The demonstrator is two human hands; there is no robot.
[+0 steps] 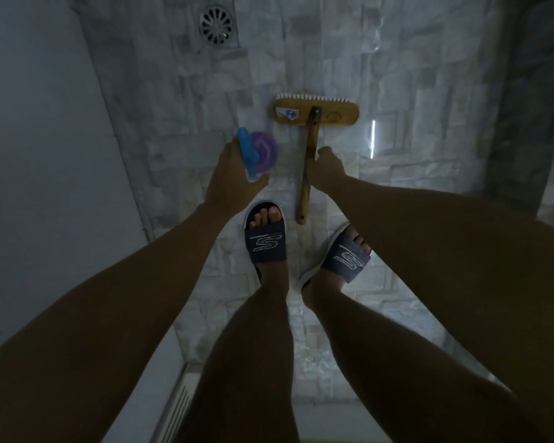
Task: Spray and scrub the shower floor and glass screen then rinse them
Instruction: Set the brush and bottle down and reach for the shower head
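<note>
Two slippered feet stand nearest, the left slide (pixel 265 244) and right slide (pixel 346 254) planted on the stone-patterned shower floor (pixel 413 174) just inside a ridged threshold track (pixel 173 404). Beyond them both arms reach down. The left hand (pixel 227 174) has its fingers wrapped round a blue and purple spray bottle (pixel 258 148), held low over the tiles. The right hand (pixel 328 167) is curled round the wooden handle of the scrubbing brush (pixel 317 113). The brush head rests on the floor just ahead, its white bristles turned away from the person. Farther off, the round metal drain (pixel 218 25) sits in its square frame near the far corner. No foam, suds or running water shows anywhere on the tiles, and one bright streak to the right of the brush may be wetness or only a reflection; the dim light leaves that unclear. With sprayer and brush both in hand and aimed at the floor, the job looks to be in its early floor stage. The dark panel at the right may be the glass screen, though that cannot be confirmed, and the screen and all the rinsing seem still ahead.
</note>
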